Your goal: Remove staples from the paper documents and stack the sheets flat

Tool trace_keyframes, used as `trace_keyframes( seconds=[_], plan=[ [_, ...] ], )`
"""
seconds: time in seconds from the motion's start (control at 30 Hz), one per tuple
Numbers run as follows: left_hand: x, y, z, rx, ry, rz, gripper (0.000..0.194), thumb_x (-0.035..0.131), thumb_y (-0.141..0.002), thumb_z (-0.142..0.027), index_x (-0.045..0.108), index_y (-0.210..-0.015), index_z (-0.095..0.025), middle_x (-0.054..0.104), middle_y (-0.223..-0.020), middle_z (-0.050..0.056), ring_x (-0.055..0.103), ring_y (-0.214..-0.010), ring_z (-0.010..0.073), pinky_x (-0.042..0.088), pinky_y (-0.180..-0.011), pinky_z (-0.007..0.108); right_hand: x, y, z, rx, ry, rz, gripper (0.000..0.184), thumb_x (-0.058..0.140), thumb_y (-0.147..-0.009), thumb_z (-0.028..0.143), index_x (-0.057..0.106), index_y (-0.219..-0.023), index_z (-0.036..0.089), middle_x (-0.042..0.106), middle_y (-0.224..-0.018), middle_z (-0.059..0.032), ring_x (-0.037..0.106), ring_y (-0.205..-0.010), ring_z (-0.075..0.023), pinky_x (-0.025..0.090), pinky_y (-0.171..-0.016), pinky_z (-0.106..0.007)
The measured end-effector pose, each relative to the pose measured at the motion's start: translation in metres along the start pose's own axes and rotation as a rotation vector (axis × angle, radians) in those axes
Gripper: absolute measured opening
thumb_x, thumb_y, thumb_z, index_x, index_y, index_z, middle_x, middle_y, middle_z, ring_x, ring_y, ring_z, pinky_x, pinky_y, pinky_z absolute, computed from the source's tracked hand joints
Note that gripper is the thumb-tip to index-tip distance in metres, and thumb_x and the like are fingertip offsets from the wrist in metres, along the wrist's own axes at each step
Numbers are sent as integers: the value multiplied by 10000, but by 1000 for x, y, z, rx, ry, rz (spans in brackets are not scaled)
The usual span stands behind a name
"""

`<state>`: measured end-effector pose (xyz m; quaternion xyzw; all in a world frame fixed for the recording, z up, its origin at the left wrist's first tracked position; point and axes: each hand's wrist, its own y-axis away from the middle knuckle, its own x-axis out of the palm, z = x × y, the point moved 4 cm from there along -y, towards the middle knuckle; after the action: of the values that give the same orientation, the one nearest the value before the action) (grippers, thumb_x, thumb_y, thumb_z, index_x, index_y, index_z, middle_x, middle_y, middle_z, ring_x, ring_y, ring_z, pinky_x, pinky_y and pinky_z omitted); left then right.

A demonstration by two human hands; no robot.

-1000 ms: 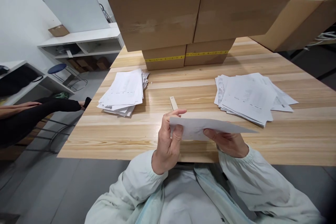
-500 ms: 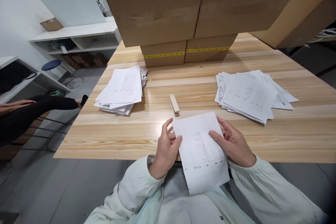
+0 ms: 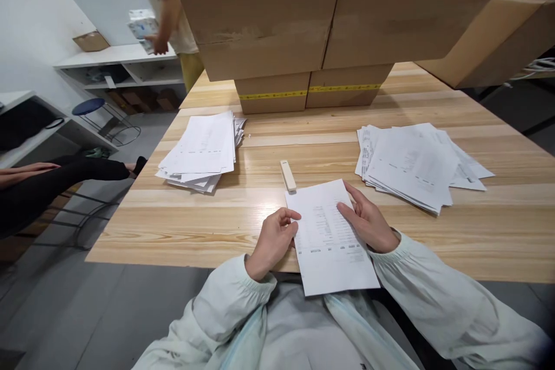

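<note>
A printed white sheet lies on the wooden table in front of me, its lower end hanging past the near edge. My left hand pinches the sheet's left edge with curled fingers. My right hand rests on the sheet's right side, fingers laid on the paper and thumb at its edge. A small white stapler lies just beyond the sheet's top corner.
A stack of papers lies to the left and a looser pile of papers to the right. Stacked cardboard boxes fill the table's far side. A person stands by white shelves holding a small package. Someone's legs stretch in at left.
The sheet, held up edge-on a second ago, has been turned flat and laid down on the table. A person has come into view at the back left.
</note>
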<state>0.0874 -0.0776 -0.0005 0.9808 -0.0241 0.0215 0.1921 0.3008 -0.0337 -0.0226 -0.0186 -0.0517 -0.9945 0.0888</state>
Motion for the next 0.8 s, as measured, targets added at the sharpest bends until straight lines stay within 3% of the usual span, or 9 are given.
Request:
trace_keyframes(
  seconds=[0.27, 0.4, 0.47, 0.53, 0.6, 0.67, 0.73, 0.8],
  plan=[
    [2, -5, -1, -95, 64, 0, 179, 601, -664, -120, 651, -835, -135, 540, -598, -39, 501, -489, 80, 421, -458, 195, 2, -5, 6, 4, 113, 32, 763, 611, -890, 524, 303, -1519, 219, 759, -1043, -84, 739, -808, -208, 578, -656, -337],
    [2, -6, -3, -105, 76, 3, 196, 588, -666, -89, 658, -847, -119, 530, -577, -42, 489, -486, 72, 409, -451, 184, -27, -17, 27, -6, 672, 96, 652, 583, -881, 542, 481, -1436, 215, 759, -833, -50, 680, -639, -220, 527, -608, -363],
    [1, -6, -3, -110, 85, 7, 194, 593, -669, -87, 661, -848, -115, 528, -573, -42, 491, -490, 72, 410, -454, 182, -46, -30, 51, -81, 994, 10, 563, 581, -870, 517, 581, -1355, 230, 753, -827, -62, 661, -638, -238, 507, -632, -392],
    [1, -7, -3, -108, 92, 10, 193, 602, -672, -90, 666, -853, -114, 524, -570, -42, 490, -491, 71, 408, -457, 181, -51, -47, 79, -195, 1161, -64, 507, 545, -886, 489, 616, -1322, 241, 749, -881, -80, 662, -683, -252, 494, -661, -405],
    [1, -7, -3, -104, 95, 12, 194, 603, -677, -89, 667, -859, -112, 522, -568, -43, 486, -489, 69, 402, -458, 180, -32, -67, 102, -324, 1188, -19, 474, 493, -920, 457, 622, -1316, 230, 743, -958, -94, 670, -774, -258, 490, -710, -398],
    [1, -7, -3, -101, 87, 4, 198, 598, -680, -86, 666, -865, -109, 519, -564, -45, 480, -485, 69, 398, -457, 180, 6, -88, 115, -438, 1182, 84, 434, 451, -952, 409, 641, -1280, 199, 726, -1076, -109, 660, -934, -266, 479, -806, -386],
    [1, -8, -2, -96, 73, -9, 207, 595, -680, -88, 666, -873, -109, 506, -558, -51, 470, -478, 68, 400, -456, 181, 51, -109, 116, -482, 1225, 188, 405, 411, -979, 361, 669, -1222, 167, 696, -1179, -126, 603, -1101, -283, 441, -898, -382],
    [1, -8, -1, -93, 68, -22, 214, 594, -679, -91, 666, -880, -111, 498, -559, -54, 465, -477, 67, 405, -457, 182, 92, -128, 104, -424, 1246, 264, 393, 377, -1000, 348, 705, -1124, 172, 698, -1171, -115, 584, -1119, -267, 416, -908, -354]
  ],
)
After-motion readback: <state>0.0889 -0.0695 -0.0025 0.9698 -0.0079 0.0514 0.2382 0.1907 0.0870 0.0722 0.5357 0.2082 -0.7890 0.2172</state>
